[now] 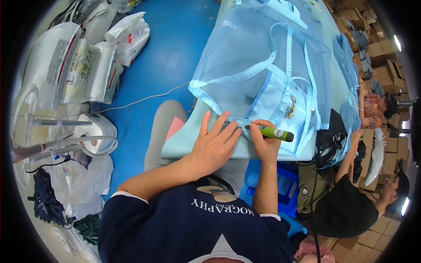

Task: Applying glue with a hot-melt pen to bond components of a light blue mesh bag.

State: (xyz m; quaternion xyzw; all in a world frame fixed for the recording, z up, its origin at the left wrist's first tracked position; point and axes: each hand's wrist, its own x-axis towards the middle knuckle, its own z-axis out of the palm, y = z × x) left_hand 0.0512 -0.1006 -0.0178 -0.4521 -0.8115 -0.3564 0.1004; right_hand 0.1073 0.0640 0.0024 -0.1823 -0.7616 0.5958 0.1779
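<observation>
Mesh bag (263, 57) is pressed flat by the spread left hand (215, 144) while a green tool (269, 132) is pinched in the right hand's (265, 142) fingers.

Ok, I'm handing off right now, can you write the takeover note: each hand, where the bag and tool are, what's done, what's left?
Left hand: flat, fingers spread, pressing the lower edge of the light blue mesh bag onto the table.
Right hand: gripping the green pen-shaped tool, its tip at the bag's bottom seam beside the left fingertips.
Done: bag laid out flat, seam pinned.
Left: what the tool is doing to the seam cannot be told; the trim farther along looks untouched.
</observation>
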